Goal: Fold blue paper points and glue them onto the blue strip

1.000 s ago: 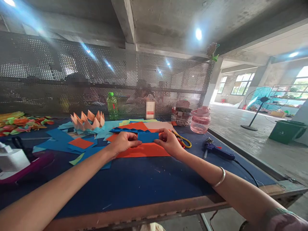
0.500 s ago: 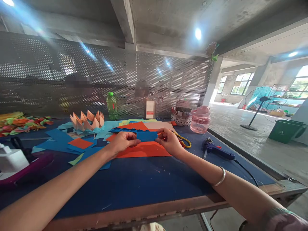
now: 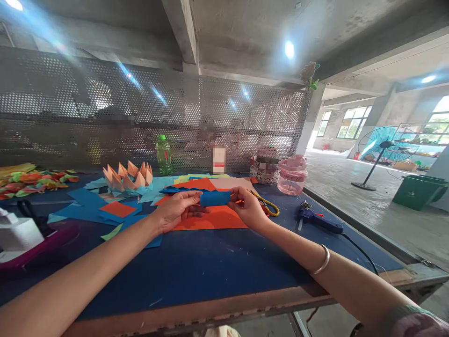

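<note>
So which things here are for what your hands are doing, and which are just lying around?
In use: left hand, right hand, blue paper strip, orange paper sheet beneath them.

Just lying about: hot glue gun, yellow-handled scissors, green plastic bottle, pink plastic jar.

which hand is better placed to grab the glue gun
Right, probably: the right hand sits nearer the dark blue hot glue gun; the left hand is farther away. Both hold the curled blue paper strip.
</note>
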A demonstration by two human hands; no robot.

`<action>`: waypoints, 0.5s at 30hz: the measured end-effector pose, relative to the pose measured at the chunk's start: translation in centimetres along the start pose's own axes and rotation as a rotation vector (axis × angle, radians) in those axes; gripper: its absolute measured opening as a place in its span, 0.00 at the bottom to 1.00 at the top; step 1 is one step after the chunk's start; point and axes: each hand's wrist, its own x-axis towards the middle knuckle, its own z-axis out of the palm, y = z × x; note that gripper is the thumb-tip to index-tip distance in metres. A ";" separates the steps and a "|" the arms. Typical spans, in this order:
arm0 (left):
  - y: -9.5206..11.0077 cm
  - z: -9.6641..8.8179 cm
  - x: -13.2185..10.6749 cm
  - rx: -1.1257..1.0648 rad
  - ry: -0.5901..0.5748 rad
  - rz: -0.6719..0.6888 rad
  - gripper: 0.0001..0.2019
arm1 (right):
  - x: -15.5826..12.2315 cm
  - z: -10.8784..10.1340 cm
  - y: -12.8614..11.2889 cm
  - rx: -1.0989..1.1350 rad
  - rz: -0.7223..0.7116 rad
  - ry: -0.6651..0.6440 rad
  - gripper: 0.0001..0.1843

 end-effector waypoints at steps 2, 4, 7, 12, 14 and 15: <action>0.0 0.0 0.0 0.020 -0.024 -0.001 0.06 | -0.1 0.0 -0.1 -0.007 -0.010 -0.002 0.12; -0.1 0.0 -0.1 0.042 -0.050 -0.009 0.08 | -0.1 0.0 -0.3 -0.015 -0.024 0.003 0.12; -0.1 0.1 -0.4 0.096 -0.120 -0.010 0.13 | -0.3 0.0 -0.5 -0.045 -0.074 0.019 0.12; -0.6 0.2 -0.5 0.258 -0.297 -0.006 0.18 | -0.9 0.1 -1.2 -0.193 -0.258 -0.031 0.13; -0.9 0.1 -0.3 0.307 -0.291 0.022 0.16 | -1.3 0.0 -1.9 -0.268 -0.350 -0.055 0.21; -1.1 0.1 -0.2 0.320 -0.274 0.046 0.16 | -1.5 0.0 -2.3 -0.322 -0.413 -0.049 0.24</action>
